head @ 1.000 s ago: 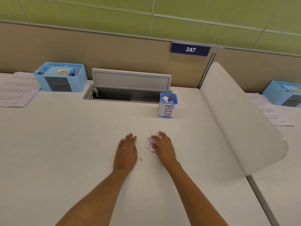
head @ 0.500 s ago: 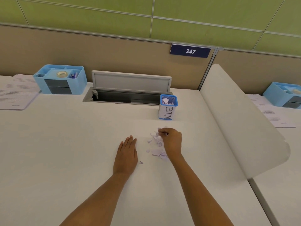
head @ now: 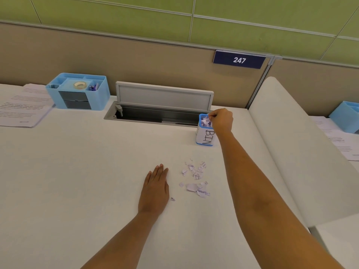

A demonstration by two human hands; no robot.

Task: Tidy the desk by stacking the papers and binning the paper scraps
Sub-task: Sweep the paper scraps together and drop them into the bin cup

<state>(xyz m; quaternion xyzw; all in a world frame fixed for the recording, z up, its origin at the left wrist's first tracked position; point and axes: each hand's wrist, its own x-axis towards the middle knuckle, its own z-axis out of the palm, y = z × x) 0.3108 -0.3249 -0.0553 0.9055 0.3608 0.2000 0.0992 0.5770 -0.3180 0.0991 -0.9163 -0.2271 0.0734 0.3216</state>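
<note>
Fingers (head: pixel 212 115) of the right hand (head: pixel 221 120) pinch together over the bin (head: pixel 206 136), holding what, cannot tell; left hand (head: pixel 155 189) flat, fingers together, beside paper scraps (head: pixel 196 179).

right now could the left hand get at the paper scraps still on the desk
Probably yes: the left hand lies flat on the desk with the paper scraps just to its right, and nothing stands between them.
</note>
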